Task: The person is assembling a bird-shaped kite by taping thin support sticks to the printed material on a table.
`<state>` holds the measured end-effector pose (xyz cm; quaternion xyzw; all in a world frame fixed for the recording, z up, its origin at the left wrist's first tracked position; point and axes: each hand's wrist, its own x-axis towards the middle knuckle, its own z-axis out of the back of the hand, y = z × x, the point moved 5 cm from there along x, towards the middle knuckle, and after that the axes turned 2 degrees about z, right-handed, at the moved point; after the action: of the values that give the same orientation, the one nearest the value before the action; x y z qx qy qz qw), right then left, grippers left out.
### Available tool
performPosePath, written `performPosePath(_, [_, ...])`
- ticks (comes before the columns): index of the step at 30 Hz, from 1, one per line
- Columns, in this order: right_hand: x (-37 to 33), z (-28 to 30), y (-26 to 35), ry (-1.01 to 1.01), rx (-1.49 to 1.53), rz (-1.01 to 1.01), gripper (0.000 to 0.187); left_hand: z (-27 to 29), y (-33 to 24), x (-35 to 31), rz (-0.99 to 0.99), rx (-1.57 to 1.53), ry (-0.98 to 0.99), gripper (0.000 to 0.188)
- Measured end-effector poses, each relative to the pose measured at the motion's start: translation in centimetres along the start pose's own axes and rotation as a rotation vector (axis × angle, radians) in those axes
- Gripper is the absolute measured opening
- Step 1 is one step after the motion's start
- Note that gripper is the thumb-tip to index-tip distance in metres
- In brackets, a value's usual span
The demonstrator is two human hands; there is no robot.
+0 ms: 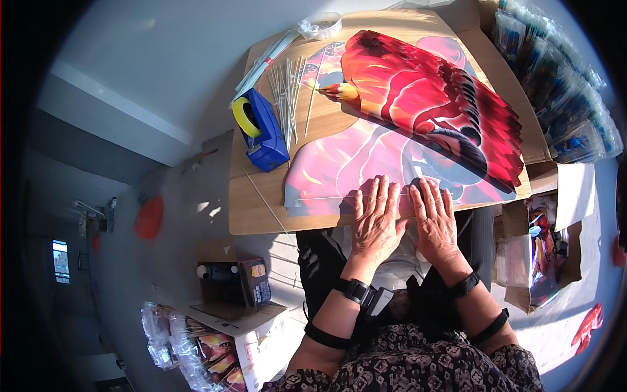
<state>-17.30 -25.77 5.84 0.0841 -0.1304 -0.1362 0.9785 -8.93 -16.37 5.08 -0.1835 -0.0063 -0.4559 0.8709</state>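
At the worktop's (261, 219) left edge sits a blue tape dispenser (264, 134) with a yellow roll, and just beside it lies a bundle of thin white sticks (286, 98). A clear bag (319, 27) rests at the far corner. Off the right edge, packets (562, 98) line a cardboard box. Down on the floor, left, stands another open box (235, 281).

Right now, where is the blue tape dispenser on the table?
In the head view, the blue tape dispenser stands at the table's left edge, beside the thin white sticks, left of both hands.
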Motion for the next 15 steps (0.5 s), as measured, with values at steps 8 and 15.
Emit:
performPosePath(8, [0.9,0.9,-0.5,0.136,0.045,0.026,0.074,4.7,13.5,-3.9,0.407,0.118,-0.329,0.05])
performPosePath(15, [1.3,1.6,0.0,0.205,0.086,0.017,0.082,6.8,19.6,-3.3,0.785,-0.125,-0.326,0.016])
